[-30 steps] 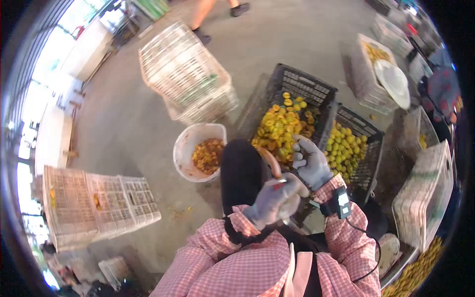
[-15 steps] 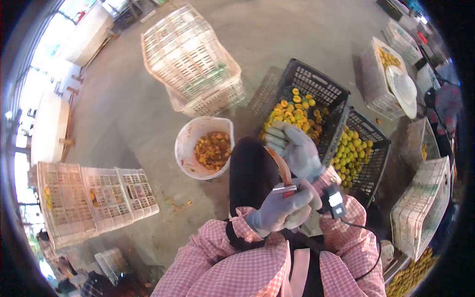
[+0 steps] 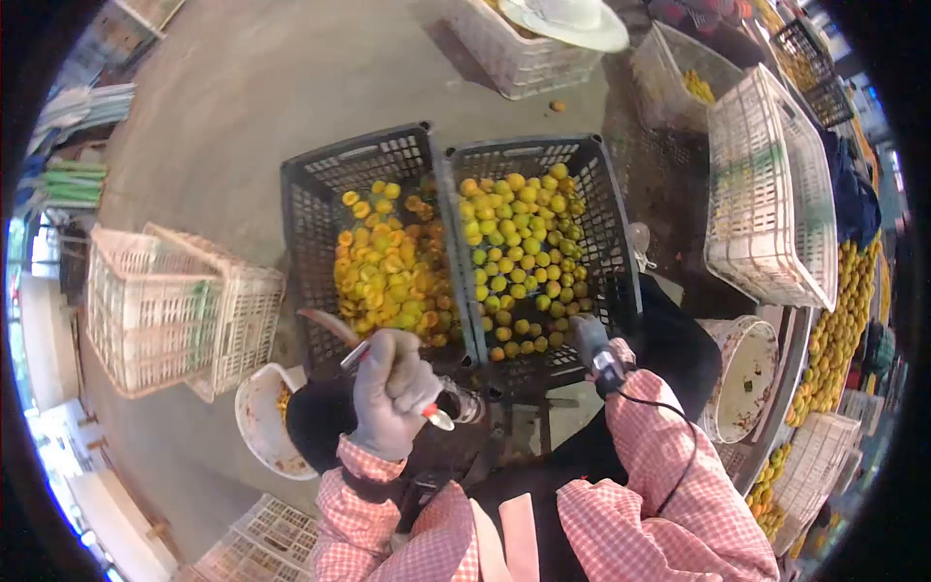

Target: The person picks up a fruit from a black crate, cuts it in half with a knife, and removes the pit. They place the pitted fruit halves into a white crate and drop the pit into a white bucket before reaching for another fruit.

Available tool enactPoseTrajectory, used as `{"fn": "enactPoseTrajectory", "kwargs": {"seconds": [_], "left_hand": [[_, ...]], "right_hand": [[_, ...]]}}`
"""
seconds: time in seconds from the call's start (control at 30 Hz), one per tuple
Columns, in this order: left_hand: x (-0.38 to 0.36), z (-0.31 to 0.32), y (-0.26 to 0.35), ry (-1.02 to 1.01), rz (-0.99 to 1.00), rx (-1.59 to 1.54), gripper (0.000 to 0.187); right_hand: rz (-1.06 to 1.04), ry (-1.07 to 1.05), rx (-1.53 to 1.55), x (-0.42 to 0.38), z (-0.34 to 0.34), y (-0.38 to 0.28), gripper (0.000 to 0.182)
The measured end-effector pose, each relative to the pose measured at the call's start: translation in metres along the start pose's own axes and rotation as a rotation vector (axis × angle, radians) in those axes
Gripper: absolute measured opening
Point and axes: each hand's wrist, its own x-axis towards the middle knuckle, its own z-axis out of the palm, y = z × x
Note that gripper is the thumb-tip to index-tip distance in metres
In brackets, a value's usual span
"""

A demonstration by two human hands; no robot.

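Head camera shows our left hand folded tightly round a tool, a red and silvery end jutting from one side of the fist. A brown curved strip shows on the other side; we cannot tell whether it belongs to the same tool. Our right hand reaches to the near right corner of a black crate, just beside the closest whole fruit. The wrist device partly blocks our view, so we cannot tell how far these fingers are spread or whether they have hold of anything.

Whole fruit lies heaped in that crate, yellow-green and round. Cut fruit sits in the second crate beside it, and a white bucket stands near our left knee.

We judge each whole fruit light, fairly firm and apt to roll, best taken round its widest part with thumb and fingertips. Cut pieces look softer, probably wet and slippery, easily bruised; we would pinch them gently by the skin.
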Motion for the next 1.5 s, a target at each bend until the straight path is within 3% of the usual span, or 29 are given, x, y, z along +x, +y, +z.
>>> {"fn": "enactPoseTrajectory", "kwargs": {"seconds": [0.03, 0.1, 0.13, 0.17, 0.23, 0.27, 0.33, 0.37, 0.43, 0.5, 0.57, 0.63, 0.67, 0.73, 0.83, 0.9, 0.97, 1.03, 1.1, 1.2, 1.3, 1.43, 1.5], "left_hand": [[0.009, -0.001, -0.003, 0.033, -0.003, -0.025, 0.030], [0.020, 0.009, -0.009, 0.188, 0.018, 0.106, 0.030], [0.024, 0.010, -0.014, 0.220, 0.020, 0.150, 0.029], [0.028, 0.010, -0.019, 0.251, 0.020, 0.195, 0.029], [0.035, 0.007, -0.025, 0.284, -0.043, 0.247, 0.030], [0.040, 0.009, -0.027, 0.309, -0.044, 0.260, 0.029], [0.048, 0.013, -0.027, 0.360, -0.053, 0.275, 0.027], [0.050, 0.011, -0.028, 0.395, -0.064, 0.245, 0.026], [0.057, 0.017, -0.027, 0.458, -0.080, 0.215, 0.025], [0.061, 0.031, -0.023, 0.507, -0.107, 0.703, 0.018], [0.051, 0.013, -0.035, 0.577, -0.085, 0.620, 0.016], [0.050, 0.006, -0.043, 0.172, 0.295, 1.259, 0.021], [0.050, 0.029, -0.044, 0.480, 0.018, 0.799, 0.016], [0.043, 0.031, -0.042, 0.451, -0.030, 0.659, 0.017], [0.026, 0.030, -0.054, 0.353, -0.095, 0.455, 0.026], [0.017, 0.034, -0.060, 0.328, -0.178, 0.520, 0.025], [0.011, 0.034, -0.065, 0.233, -0.148, 0.471, 0.026], [0.012, 0.047, -0.063, 0.165, -0.134, 0.485, 0.028], [0.016, 0.052, -0.066, 0.123, -0.081, 0.513, 0.027], [0.019, 0.052, -0.070, 0.083, -0.054, 0.438, 0.025], [0.022, 0.052, -0.073, -0.028, -0.056, 0.439, 0.026], [0.023, 0.053, -0.078, -0.008, -0.014, 0.473, 0.026], [0.022, 0.051, -0.080, -0.037, -0.022, 0.462, 0.025]], "right_hand": [[-0.203, 0.035, -0.361, 0.016, -0.004, 0.015, 0.019], [-0.066, 0.055, -0.453, 0.010, -0.002, -0.030, 0.028], [-0.076, -0.083, -0.189, 0.009, -0.005, -0.052, 0.040], [-0.059, -0.083, -0.184, 0.007, -0.002, -0.082, 0.040], [-0.178, 0.117, -0.707, 0.014, 0.003, -0.132, 0.049], [-0.163, 0.106, -0.710, 0.028, -0.001, -0.138, 0.049], [-0.584, 0.215, -0.737, 0.055, 0.000, -0.146, 0.063], [-0.574, 0.191, -0.738, 0.069, 0.004, -0.149, 0.063], [-0.250, 0.099, -0.718, 0.089, 0.014, -0.149, 0.073], [-0.271, 0.116, -0.869, 0.076, 0.027, -0.133, 0.074], [-0.079, 0.176, -0.896, 0.060, 0.035, -0.121, 0.077], [-0.038, 0.160, -0.900, 0.064, 0.029, -0.098, 0.071], [-0.122, 0.076, -0.794, 0.060, 0.020, -0.097, 0.062], [-0.213, -0.001, -0.682, 0.054, 0.014, -0.100, 0.053], [0.138, -0.668, 1.233, 0.019, 0.005, -0.099, 0.047], [0.198, -0.773, 1.321, -0.021, -0.002, -0.120, 0.055], [0.236, -0.752, 1.460, -0.059, 0.001, -0.141, 0.055], [0.242, -0.861, 1.639, -0.091, 0.000, -0.157, 0.057], [0.068, -0.992, 1.521, -0.113, -0.005, -0.168, 0.061], [0.078, -1.107, 1.539, -0.145, -0.021, -0.181, 0.055], [-0.279, -0.701, 1.354, -0.202, -0.054, -0.218, 0.052], [-0.580, -0.424, 1.372, -0.261, -0.160, -0.211, 0.049], [-0.676, 0.289, 0.849, -0.285, -0.223, -0.173, 0.045]]}}
